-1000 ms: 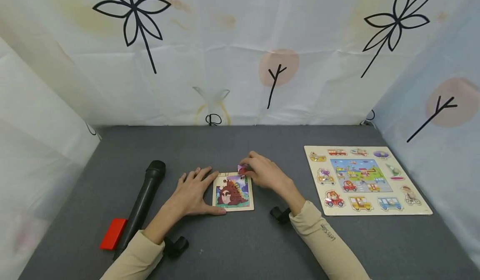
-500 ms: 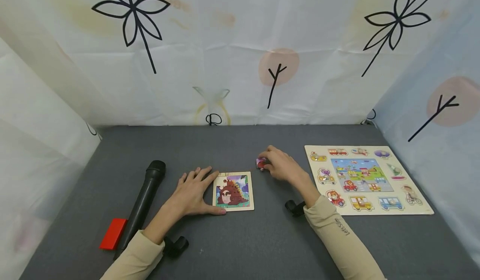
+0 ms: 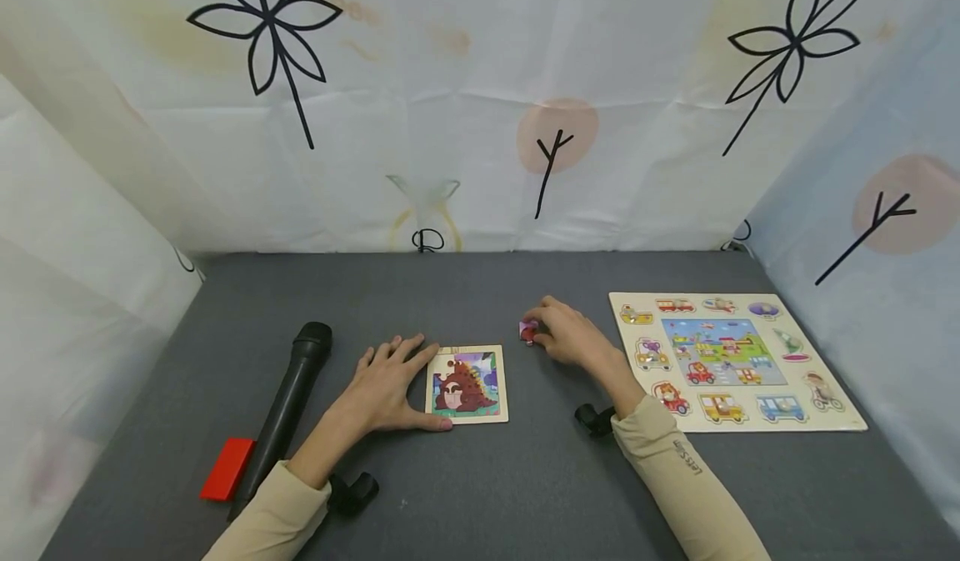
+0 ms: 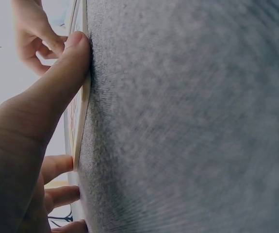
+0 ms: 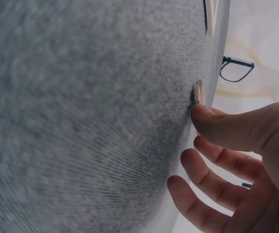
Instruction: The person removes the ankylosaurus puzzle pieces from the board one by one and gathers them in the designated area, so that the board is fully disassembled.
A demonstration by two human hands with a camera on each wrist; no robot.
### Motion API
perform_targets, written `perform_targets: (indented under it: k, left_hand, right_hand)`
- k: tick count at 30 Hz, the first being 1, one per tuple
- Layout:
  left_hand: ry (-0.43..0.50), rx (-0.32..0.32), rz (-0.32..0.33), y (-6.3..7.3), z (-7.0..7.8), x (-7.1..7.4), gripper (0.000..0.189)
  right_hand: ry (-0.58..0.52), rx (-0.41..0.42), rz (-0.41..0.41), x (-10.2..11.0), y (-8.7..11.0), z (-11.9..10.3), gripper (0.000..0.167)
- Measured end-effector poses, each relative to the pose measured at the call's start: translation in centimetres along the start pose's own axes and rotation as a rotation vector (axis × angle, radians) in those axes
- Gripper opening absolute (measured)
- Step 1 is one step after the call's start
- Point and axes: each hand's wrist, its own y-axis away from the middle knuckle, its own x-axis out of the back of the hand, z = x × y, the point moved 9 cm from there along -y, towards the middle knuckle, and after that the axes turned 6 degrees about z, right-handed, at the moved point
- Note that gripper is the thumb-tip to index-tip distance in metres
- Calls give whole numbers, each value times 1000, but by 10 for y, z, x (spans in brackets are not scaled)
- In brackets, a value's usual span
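Note:
A small square jigsaw puzzle [image 3: 467, 384] with a pale wooden border and a picture of a reddish-brown dinosaur lies flat on the table. My left hand [image 3: 388, 388] is spread at its left side, with the thumb on the near border and the index fingertip at the far left corner. In the left wrist view the thumb lies along the puzzle's wooden edge [image 4: 84, 116]. Right of the puzzle, my right hand [image 3: 573, 336] pinches a small purple and red puzzle piece [image 3: 527, 333] between thumb and index finger. The right wrist view shows the piece [image 5: 199, 92] edge-on, close over the table.
To the right lies a large wooden peg-style board [image 3: 731, 419] with vehicle pictures. A black microphone [image 3: 281, 415] lies at the left, with a red block [image 3: 227, 469] beside it. A white patterned curtain [image 3: 480, 86] hangs behind the grey table.
My right hand has carried the puzzle piece away from the puzzle's upper right corner, to the right, then shifted slightly further. The left hand has stayed at the puzzle.

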Motion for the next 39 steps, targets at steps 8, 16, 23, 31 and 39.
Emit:
perform_targets:
  k: [8,16,23,31,39]
  left_hand:
    - [-11,-9,11,-2,2,1,113]
    - [-2,-7,12,0,3,2,113]
    - [1,-2,10,0,3,3,114]
    - [0,3,10,0,2,1,114]
    - [-3,11,-3,1,1,0,115]
  right_hand:
    - [-10,18,11,-1,2,2,31]
    - [-14,25,11,-3,-1,2,34]
    - [-14,25,31,2,1,-3,35]
    - [-56,64,37,4,1,-21,36]
    - [-111,104,-17,-2,1,-38,37]
